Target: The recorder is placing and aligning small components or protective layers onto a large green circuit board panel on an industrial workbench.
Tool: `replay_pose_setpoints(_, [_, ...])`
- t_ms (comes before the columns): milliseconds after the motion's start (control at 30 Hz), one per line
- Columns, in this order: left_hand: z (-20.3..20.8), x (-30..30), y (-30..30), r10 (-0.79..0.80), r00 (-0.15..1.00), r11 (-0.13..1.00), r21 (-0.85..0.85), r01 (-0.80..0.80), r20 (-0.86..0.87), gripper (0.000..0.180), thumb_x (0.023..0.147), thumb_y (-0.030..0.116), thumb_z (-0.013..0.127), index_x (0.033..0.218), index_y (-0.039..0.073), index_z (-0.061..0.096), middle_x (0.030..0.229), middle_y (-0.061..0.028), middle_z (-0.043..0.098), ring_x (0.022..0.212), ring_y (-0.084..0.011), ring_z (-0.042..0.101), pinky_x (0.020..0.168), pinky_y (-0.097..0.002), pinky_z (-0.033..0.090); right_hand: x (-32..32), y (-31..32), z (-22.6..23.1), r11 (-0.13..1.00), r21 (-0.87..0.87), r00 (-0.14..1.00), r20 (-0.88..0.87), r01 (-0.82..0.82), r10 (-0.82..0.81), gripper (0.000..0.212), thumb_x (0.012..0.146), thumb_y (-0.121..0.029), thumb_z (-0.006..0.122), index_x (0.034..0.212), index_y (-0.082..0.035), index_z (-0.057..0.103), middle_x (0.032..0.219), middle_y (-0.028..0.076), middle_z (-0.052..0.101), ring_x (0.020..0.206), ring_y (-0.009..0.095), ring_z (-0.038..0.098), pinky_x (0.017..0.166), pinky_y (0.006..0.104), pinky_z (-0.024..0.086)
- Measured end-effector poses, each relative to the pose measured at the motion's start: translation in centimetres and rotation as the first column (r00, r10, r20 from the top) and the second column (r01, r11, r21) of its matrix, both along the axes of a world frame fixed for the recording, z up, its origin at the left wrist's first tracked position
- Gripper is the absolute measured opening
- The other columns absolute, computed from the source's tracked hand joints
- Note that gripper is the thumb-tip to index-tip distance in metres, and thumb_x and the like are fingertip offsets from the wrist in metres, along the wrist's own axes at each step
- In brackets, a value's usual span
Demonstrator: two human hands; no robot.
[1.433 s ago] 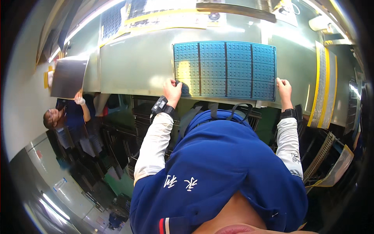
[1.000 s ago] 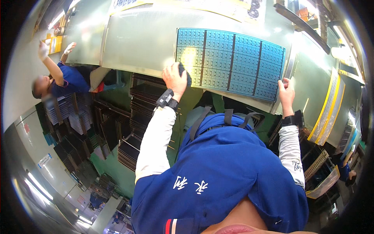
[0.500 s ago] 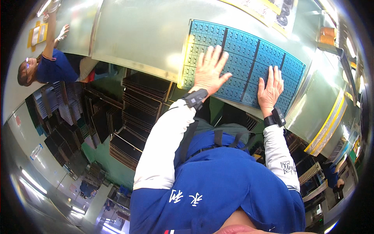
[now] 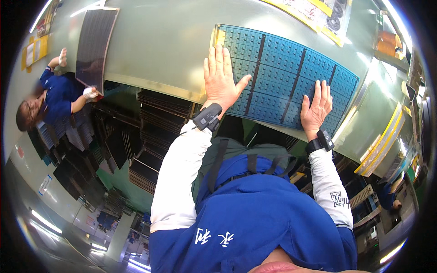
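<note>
A blue rectangular panel [image 4: 278, 68] with rows of small dark rectangles and black dividing strips lies flat on the pale green worktable [image 4: 159, 45]. My left hand [image 4: 222, 82] rests palm down at the panel's left edge, fingers stretched out and thumb spread to the right. Toward the panel's right end, my right hand [image 4: 317, 109] lies flat on its near part, fingers extended and thumb apart. Neither hand grips anything. Each wrist wears a black strapped device over or beside a white sleeve.
At the far left a co-worker [image 4: 57, 95] in blue handles a large dark panel [image 4: 94, 48]. Racks of dark boards [image 4: 161, 118] stand below the table edge. Printed sheets with yellow borders [image 4: 318, 13] lie beyond the panel; orange spools [image 4: 389, 43] sit at the right.
My left hand has slid left from the panel's surface to its left edge. My right hand has barely moved. The co-worker now has a dark panel in hand.
</note>
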State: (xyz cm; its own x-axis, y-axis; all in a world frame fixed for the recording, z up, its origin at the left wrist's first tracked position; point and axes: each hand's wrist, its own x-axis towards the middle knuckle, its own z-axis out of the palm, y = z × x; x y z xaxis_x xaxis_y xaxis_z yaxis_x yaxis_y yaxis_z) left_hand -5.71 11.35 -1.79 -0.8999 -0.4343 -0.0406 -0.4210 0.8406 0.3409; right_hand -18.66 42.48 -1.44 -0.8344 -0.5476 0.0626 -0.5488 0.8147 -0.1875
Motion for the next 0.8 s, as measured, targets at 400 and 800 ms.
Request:
replay_pose_setpoints(400, [-0.5,-4.3,-3.5,0.056,0.996,0.993,-0.1,-0.063,-0.074,0.099,0.092,0.061,0.068,0.16,-0.002,0.036,0.168,-0.0191,0.033,0.156,-0.0383,0.026,0.125,-0.0612,0.016,-0.1,-0.1,0.0,1.0,0.014,1.0,0.022,0.011,-0.011,0.071,0.099,-0.034,0.062,0.162,-0.012,0.039,0.168,0.012,0.035,0.156,0.034,0.028,0.127,0.0538,0.019])
replay_pose_setpoints(800, [-0.8,-5.3,-4.7,0.039,0.98,0.987,-0.147,-0.068,-0.195,0.087,0.089,0.054,0.074,0.152,0.0,0.048,0.152,-0.0174,0.047,0.143,-0.037,0.037,0.119,-0.0572,0.024,-0.4,-0.4,-0.1,1.0,-0.008,1.0,0.017,0.021,-0.021,0.07,0.098,-0.035,0.062,0.162,-0.014,0.04,0.167,0.011,0.037,0.155,0.034,0.031,0.126,0.0534,0.02])
